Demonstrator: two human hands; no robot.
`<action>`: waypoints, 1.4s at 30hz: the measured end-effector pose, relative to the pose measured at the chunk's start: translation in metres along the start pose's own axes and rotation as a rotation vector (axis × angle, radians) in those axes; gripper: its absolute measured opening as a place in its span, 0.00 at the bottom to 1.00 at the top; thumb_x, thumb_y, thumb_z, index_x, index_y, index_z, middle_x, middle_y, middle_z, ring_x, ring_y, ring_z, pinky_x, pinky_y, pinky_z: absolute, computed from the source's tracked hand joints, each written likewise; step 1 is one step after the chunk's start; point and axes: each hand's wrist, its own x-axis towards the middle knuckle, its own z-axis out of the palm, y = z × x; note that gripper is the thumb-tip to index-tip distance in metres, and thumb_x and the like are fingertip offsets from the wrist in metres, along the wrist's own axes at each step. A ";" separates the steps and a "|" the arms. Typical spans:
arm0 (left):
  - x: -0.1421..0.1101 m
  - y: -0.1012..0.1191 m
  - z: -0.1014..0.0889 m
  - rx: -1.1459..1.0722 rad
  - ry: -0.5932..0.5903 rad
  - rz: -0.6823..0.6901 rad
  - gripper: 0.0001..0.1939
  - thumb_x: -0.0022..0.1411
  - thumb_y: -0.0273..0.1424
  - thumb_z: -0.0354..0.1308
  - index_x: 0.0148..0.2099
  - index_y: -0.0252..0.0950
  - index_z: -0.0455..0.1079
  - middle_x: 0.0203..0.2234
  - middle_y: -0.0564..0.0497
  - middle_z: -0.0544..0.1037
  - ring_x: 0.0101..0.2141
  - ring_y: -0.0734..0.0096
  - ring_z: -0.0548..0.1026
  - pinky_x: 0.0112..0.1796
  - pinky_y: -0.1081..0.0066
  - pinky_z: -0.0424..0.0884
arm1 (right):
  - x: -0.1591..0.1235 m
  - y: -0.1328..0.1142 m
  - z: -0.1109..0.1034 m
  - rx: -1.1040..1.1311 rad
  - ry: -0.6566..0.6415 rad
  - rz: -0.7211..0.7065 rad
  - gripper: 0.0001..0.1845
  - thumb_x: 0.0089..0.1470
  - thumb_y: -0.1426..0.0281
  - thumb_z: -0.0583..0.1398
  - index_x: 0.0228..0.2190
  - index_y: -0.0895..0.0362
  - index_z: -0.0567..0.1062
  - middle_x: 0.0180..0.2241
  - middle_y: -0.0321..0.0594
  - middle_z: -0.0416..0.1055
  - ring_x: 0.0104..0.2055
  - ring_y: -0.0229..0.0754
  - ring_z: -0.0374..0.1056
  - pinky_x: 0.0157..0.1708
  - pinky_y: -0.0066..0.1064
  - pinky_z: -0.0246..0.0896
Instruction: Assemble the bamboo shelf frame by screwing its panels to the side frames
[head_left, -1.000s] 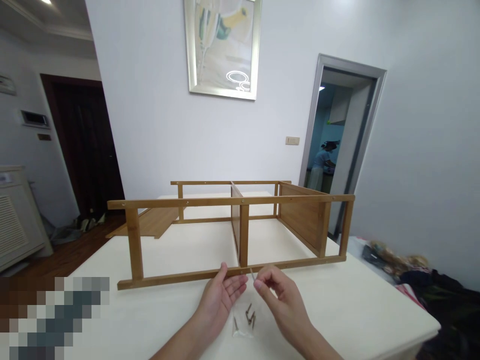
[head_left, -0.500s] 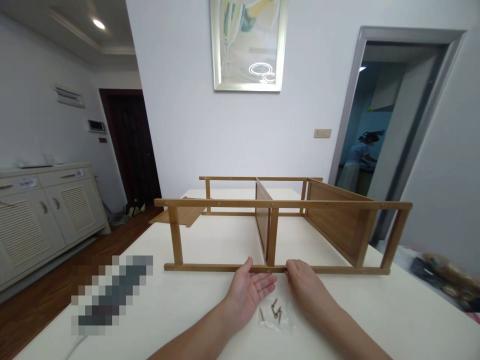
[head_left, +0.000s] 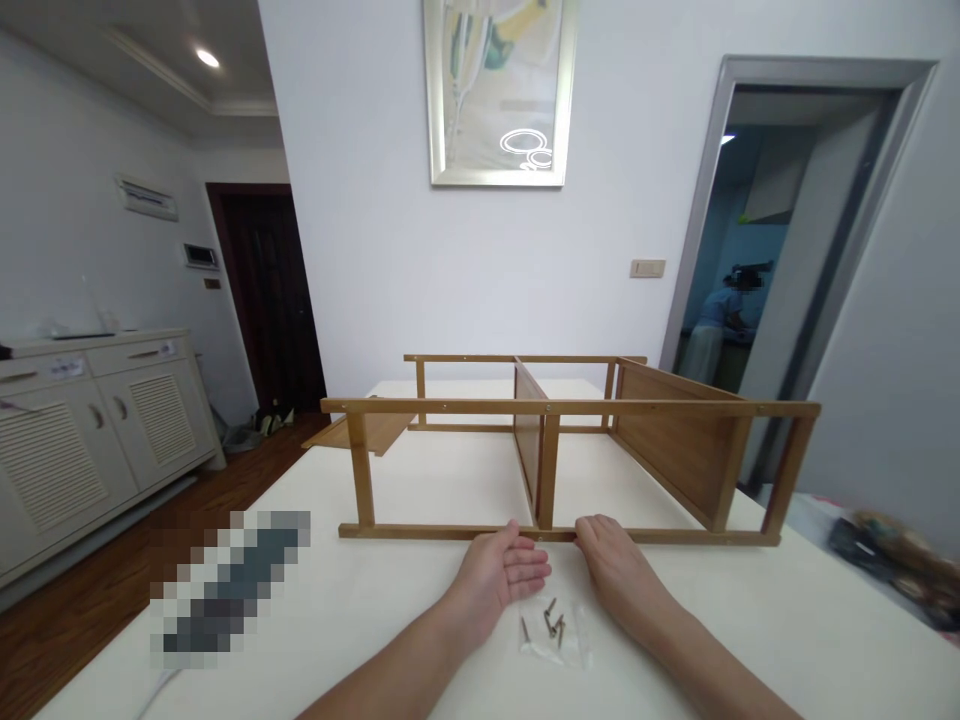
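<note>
A bamboo shelf frame (head_left: 570,408) lies on its side on the white table (head_left: 787,620). My left hand (head_left: 501,572) rests palm up with fingers spread, its tips at the frame's lower rail just left of the middle upright. My right hand (head_left: 615,560) lies knuckles up with its fingertips against the same rail (head_left: 420,532), right of the upright; whether it pinches anything is hidden. Between my wrists, several dark screws (head_left: 553,622) lie on a clear plastic bag.
A loose bamboo panel (head_left: 367,432) lies at the table's far left corner. A blurred-out patch (head_left: 225,580) covers the table's left edge. White cabinets (head_left: 82,420) stand on the left. Another person (head_left: 712,325) stands in the doorway room. Clutter (head_left: 892,560) lies at right.
The view swung left and nearer to the frame. My right hand, which pinched a screw in the air a second ago, came down to the lower rail. My left hand stayed open beside it.
</note>
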 end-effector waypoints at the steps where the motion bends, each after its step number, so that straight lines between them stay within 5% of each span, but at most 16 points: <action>1: 0.001 0.001 0.000 0.072 0.021 0.067 0.18 0.62 0.42 0.57 0.38 0.29 0.69 0.34 0.35 0.80 0.32 0.62 0.80 0.39 0.64 0.73 | 0.000 0.000 -0.001 0.001 -0.004 0.002 0.13 0.52 0.85 0.51 0.28 0.55 0.62 0.30 0.39 0.66 0.33 0.43 0.60 0.38 0.33 0.51; 6: 0.006 0.009 -0.009 0.518 0.151 0.554 0.11 0.58 0.37 0.61 0.30 0.35 0.71 0.23 0.49 0.78 0.26 0.69 0.74 0.34 0.71 0.67 | -0.002 -0.001 -0.002 0.010 -0.059 0.032 0.12 0.54 0.85 0.51 0.30 0.55 0.63 0.31 0.39 0.68 0.34 0.42 0.61 0.38 0.32 0.51; 9: 0.008 0.014 -0.018 0.768 0.174 0.677 0.06 0.57 0.34 0.61 0.30 0.38 0.74 0.24 0.51 0.78 0.29 0.67 0.73 0.36 0.71 0.65 | -0.004 -0.001 0.000 0.000 -0.109 0.049 0.12 0.53 0.85 0.51 0.30 0.56 0.64 0.32 0.40 0.68 0.34 0.42 0.61 0.39 0.33 0.51; 23: 0.021 0.011 -0.030 1.143 0.130 0.595 0.05 0.51 0.26 0.59 0.30 0.38 0.77 0.29 0.47 0.76 0.37 0.60 0.71 0.42 0.66 0.61 | -0.004 -0.014 -0.016 0.009 -0.214 0.192 0.14 0.47 0.87 0.51 0.29 0.58 0.68 0.34 0.43 0.70 0.38 0.45 0.61 0.40 0.34 0.50; 42: 0.000 0.003 -0.013 1.576 0.061 0.535 0.04 0.53 0.28 0.53 0.27 0.39 0.64 0.26 0.49 0.77 0.30 0.64 0.72 0.32 0.70 0.57 | -0.038 -0.026 -0.017 0.197 -0.068 0.349 0.11 0.52 0.83 0.54 0.30 0.58 0.71 0.34 0.42 0.72 0.40 0.45 0.64 0.48 0.37 0.51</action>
